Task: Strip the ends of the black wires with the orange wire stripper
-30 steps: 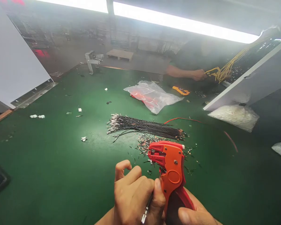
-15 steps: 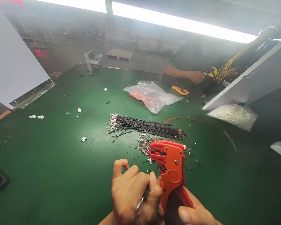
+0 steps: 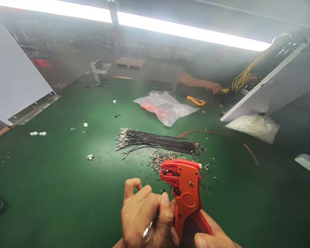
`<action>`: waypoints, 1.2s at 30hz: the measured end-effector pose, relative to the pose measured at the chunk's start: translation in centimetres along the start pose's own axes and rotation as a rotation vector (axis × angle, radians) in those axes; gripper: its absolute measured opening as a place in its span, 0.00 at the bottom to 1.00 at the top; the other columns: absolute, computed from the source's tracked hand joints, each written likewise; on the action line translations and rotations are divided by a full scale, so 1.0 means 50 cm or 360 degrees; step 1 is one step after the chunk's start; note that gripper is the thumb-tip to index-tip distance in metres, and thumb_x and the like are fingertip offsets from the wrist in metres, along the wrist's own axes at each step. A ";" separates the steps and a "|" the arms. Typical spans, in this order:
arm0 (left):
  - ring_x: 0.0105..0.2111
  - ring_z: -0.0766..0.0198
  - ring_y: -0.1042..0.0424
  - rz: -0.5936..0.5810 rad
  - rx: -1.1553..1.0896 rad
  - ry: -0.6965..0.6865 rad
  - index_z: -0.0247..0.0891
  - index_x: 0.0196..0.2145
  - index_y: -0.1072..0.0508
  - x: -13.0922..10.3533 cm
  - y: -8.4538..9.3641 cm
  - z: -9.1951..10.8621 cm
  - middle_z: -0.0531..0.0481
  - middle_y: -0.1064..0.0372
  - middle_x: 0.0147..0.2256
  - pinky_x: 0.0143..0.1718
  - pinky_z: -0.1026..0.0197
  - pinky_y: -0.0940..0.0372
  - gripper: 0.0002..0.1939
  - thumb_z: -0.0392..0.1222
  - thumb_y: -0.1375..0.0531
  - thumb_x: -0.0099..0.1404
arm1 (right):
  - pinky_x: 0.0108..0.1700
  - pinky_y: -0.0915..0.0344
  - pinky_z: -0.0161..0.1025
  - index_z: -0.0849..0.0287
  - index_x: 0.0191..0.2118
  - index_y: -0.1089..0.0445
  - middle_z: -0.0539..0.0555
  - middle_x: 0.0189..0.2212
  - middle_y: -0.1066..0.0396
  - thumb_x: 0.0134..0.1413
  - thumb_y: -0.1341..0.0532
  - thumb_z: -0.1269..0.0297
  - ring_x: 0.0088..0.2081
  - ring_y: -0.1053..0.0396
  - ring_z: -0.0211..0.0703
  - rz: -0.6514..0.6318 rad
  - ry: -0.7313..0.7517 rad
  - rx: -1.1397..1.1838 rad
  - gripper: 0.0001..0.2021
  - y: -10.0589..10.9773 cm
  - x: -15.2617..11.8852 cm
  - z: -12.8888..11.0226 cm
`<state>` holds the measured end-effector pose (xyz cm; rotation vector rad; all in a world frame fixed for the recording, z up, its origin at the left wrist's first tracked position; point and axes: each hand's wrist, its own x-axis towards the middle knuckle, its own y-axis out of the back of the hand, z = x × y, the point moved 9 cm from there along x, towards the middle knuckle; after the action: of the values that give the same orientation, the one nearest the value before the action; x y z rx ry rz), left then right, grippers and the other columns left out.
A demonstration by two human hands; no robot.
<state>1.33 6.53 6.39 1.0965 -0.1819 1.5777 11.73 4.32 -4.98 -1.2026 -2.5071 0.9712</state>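
My left hand (image 3: 147, 213) is closed, pinching a short black wire (image 3: 150, 225) between thumb and forefinger; its metal terminal end points down toward me. In my right hand (image 3: 212, 234) is an orange and red wire stripper (image 3: 188, 194), its handles gripped and its jaws pointing left, just above and right of my left fingertips. Beyond the tool lies a bundle of black wires (image 3: 157, 141), with metal terminals at the left ends and bare copper at the right. A heap of wire scraps (image 3: 158, 158) sits between bundle and stripper, partly hidden by the tool.
On the green table (image 3: 67, 193) lie a clear plastic bag (image 3: 167, 108) with something red inside, a red wire (image 3: 204, 131) and small white pieces (image 3: 90, 157). Yellow pliers (image 3: 195, 100) rest near a co-worker's hand (image 3: 217, 88). A white panel (image 3: 266, 82) stands at right beside a filled bag (image 3: 254, 127).
The wire in my left hand has shifted slightly, its terminal end now lower and further left. The stripper sits a little left in view. The co-worker's hand and yellow tool have lowered.
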 end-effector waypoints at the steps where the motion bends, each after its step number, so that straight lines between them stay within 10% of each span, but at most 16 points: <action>1: 0.18 0.71 0.46 0.0010 -0.0012 0.0005 0.40 0.24 0.41 0.001 0.000 0.001 0.63 0.41 0.17 0.35 0.56 0.43 0.17 0.21 0.44 0.62 | 0.38 0.34 0.43 0.59 0.47 0.36 0.54 0.32 0.31 0.46 0.33 0.43 0.33 0.31 0.46 -0.0008 -0.0008 -0.0021 0.30 -0.002 0.000 0.001; 12: 0.18 0.70 0.46 -0.0089 -0.0094 0.0049 0.40 0.24 0.39 -0.010 -0.024 -0.003 0.62 0.42 0.17 0.35 0.55 0.45 0.15 0.23 0.46 0.63 | 0.33 0.40 0.39 0.60 0.38 0.32 0.53 0.28 0.37 0.53 0.39 0.41 0.30 0.38 0.42 -0.0034 0.0083 -0.0265 0.23 -0.033 0.021 -0.036; 36: 0.18 0.69 0.47 -0.0141 -0.0131 -0.0086 0.40 0.25 0.38 -0.035 -0.051 -0.005 0.62 0.39 0.17 0.34 0.55 0.48 0.14 0.23 0.44 0.61 | 0.27 0.47 0.34 0.59 0.35 0.35 0.47 0.21 0.35 0.54 0.38 0.35 0.21 0.43 0.33 0.0372 -0.0108 -0.0104 0.27 0.041 -0.026 0.013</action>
<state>3.17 6.34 3.91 1.0698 -0.2295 1.4501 13.56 3.95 -6.65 -1.5349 -2.5083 1.0046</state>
